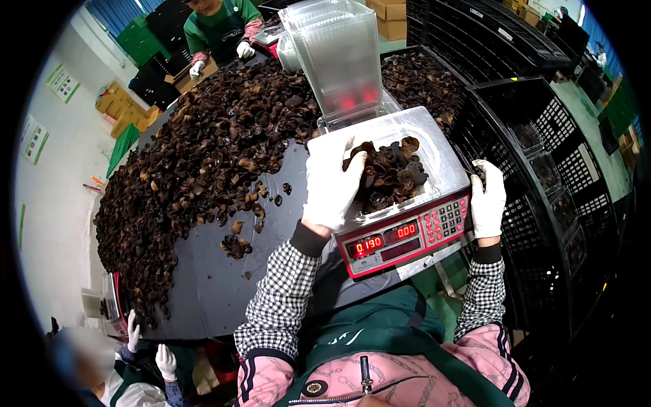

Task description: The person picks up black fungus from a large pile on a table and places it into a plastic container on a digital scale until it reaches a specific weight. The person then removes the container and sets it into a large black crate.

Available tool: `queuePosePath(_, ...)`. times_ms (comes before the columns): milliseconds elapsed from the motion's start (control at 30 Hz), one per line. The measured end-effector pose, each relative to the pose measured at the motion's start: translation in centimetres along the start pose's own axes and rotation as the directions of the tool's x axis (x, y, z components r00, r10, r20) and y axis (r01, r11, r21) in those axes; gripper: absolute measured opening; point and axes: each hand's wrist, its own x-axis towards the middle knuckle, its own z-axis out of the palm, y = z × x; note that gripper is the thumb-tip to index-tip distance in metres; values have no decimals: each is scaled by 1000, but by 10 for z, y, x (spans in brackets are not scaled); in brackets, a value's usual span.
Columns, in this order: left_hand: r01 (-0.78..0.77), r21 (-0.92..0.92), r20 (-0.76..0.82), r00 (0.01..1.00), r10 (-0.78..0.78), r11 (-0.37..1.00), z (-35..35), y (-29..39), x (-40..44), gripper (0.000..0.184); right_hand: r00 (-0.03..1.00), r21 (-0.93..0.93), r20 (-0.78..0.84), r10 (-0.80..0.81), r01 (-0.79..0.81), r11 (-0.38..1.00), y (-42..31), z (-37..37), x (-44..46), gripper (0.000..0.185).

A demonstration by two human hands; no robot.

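Observation:
A digital scale [407,234] with a red frame stands in front of me, its left display showing 0.190. On its metal pan sits a clear plastic tray [424,197] holding a heap of dark wood ear mushrooms [390,173]. My left hand [332,183], in a white glove, is at the tray's left side, thumb over the mushrooms and fingers behind the rim. Beside the scale's right edge is my gloved right hand [489,203], its fingers curled around a small dark bit I cannot make out clearly.
A stack of clear trays [336,61] rises behind the scale. Loose wood ears [203,142] cover much of the dark table [210,285]. Black crates [522,230] stand close on my right, with filled trays inside. Co-workers [220,30] are across the table and at lower left.

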Motion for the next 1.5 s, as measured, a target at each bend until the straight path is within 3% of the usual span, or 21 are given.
queuePosePath(33, -23, 11, 31, 999, 23, 1000, 5, -5, 4, 24, 998, 106, 2, 68, -68, 992, 4, 0, -1, 18)
queuePosePath(100, -73, 34, 90, 994, 69, 997, 7, -6, 17, 23, 991, 95, 17, 134, -135, 986, -3, -6, 0, 15)
queuePosePath(233, -331, 92, -163, 926, 342, 939, 18, 26, 38, 20, 987, 234, 2, 162, -158, 959, -20, -4, 5, 11)
queuePosePath(300, -384, 122, -117, 910, 398, 915, 27, 37, 40, 22, 988, 156, 33, 148, -152, 976, -36, -5, 10, 12)
queuePosePath(367, -407, -30, 63, 911, 408, 913, 43, 31, 41, 23, 998, 228, 46, 54, -63, 972, -45, 6, 15, 20)
queuePosePath(467, -241, -193, 129, 955, 268, 951, 40, 36, 24, 25, 983, 312, 131, -125, 78, 947, -53, 18, 24, 31)
queuePosePath(500, -161, -238, 144, 969, 199, 958, 35, 36, 19, 25, 961, 272, 116, -252, 213, 938, -52, 22, 28, 34)
queuePosePath(533, 61, -259, 224, 975, -1, 964, 24, 34, 13, 25, 949, 305, 162, -271, 213, 928, -56, 24, 30, 35)
queuePosePath(600, 52, -151, 145, 989, -30, 987, -8, 33, 15, 30, 935, 265, 204, -290, 232, 936, -60, 28, 33, 34)
queuePosePath(633, -81, -92, 48, 995, 85, 993, -14, 19, 12, 31, 932, 246, 213, -292, 238, 940, -59, 32, 34, 33)
queuePosePath(733, 28, 112, 121, 992, -42, 993, -33, 16, -9, 29, 899, 291, 274, -343, 262, 920, -70, 31, 43, 31)
queuePosePath(833, -123, 187, 177, 980, 90, 975, -26, 23, -25, 28, 891, 305, 321, -321, 224, 926, -55, 51, 31, 27)
queuePosePath(967, -250, 111, 201, 954, 224, 962, -7, 38, -36, 35, 892, 275, 335, -304, 216, 937, -53, 56, 24, 22)
queuePosePath(1000, -229, 178, 253, 950, 180, 957, -7, 32, -37, 37, 898, 293, 318, -304, 212, 932, -53, 55, 22, 22)
queuePosePath(1167, -255, 146, 188, 956, 226, 956, -15, 16, -27, 41, 941, 301, 223, -254, 181, 936, -60, 45, 30, 19)
queuePosePath(1200, -277, 145, 169, 953, 252, 950, -15, 14, -29, 42, 943, 325, 273, -191, 97, 941, -62, 43, 34, 21)
queuePosePath(1300, -206, 188, -2, 978, 210, 960, -16, 20, -38, 46, 941, 299, 114, -317, 272, 915, -71, 46, 42, 29)
queuePosePath(1400, -133, 243, 25, 991, 131, 961, -22, 18, -45, 47, 908, 233, 204, -366, 318, 919, -61, 56, 41, 25)
queuePosePath(1500, -158, 344, 114, 986, 125, 926, -18, 21, -52, 41, 901, 290, 302, -312, 225, 930, -51, 63, 35, 19)
